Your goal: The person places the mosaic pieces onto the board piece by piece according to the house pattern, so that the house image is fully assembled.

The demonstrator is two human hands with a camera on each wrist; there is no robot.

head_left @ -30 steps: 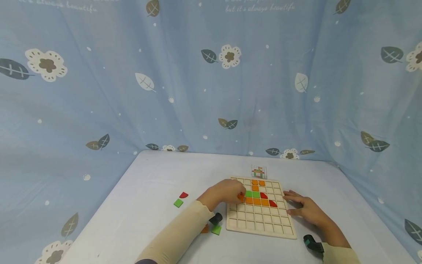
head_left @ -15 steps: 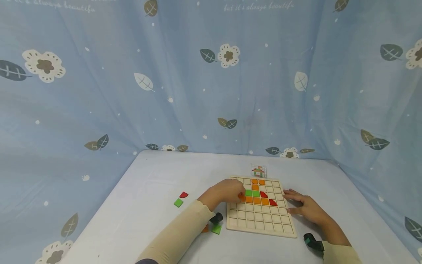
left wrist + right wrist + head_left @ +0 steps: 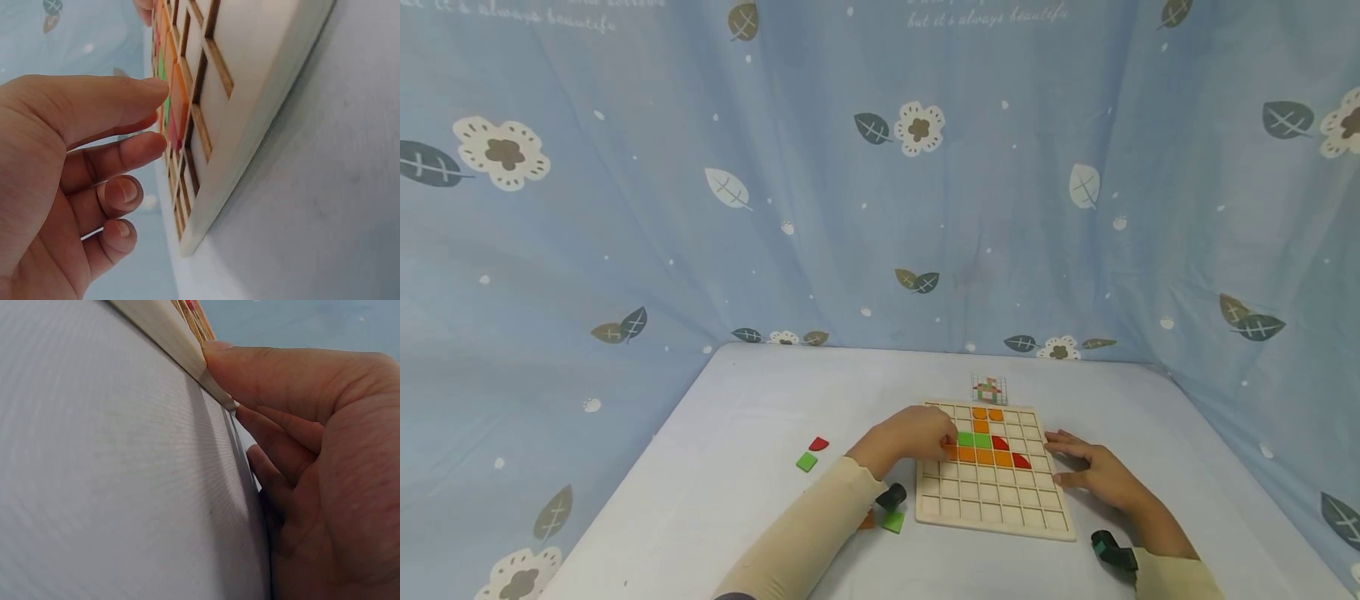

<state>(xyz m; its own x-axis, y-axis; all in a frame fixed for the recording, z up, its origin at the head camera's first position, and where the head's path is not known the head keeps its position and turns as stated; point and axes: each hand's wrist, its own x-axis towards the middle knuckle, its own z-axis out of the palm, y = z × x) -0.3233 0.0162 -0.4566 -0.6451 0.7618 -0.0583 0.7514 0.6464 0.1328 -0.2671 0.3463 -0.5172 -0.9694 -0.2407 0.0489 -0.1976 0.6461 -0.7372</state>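
Note:
A pale wooden grid board point(image 3: 996, 508) lies on the table, bearing orange tiles point(image 3: 985, 456), green tiles point(image 3: 973, 439) and red quarter-round tiles point(image 3: 1021, 460). My left hand point(image 3: 917, 432) is over its left side. In the left wrist view, the thumb and fingers point(image 3: 144, 150) are slightly bent and spread apart, with tips at an orange tile point(image 3: 179, 103) and a red tile point(image 3: 174, 134); nothing is visibly pinched. Whether the tips touch these tiles is unclear. My right hand point(image 3: 1097, 477) rests at the board's right edge, its thumb point(image 3: 250, 372) against the rim and fingers loosely extended.
Behind the board lies a small pattern card point(image 3: 989, 389). Left of the board are a loose red quarter-round point(image 3: 818, 444) and a green square point(image 3: 807, 462). Another green square point(image 3: 893, 522) and an orange piece point(image 3: 867, 521) lie near the left forearm. A patterned curtain point(image 3: 820, 208) hangs behind.
The left hand has shifted very slightly, uncovering a little more of the orange row's left end. The right hand and board stay in place.

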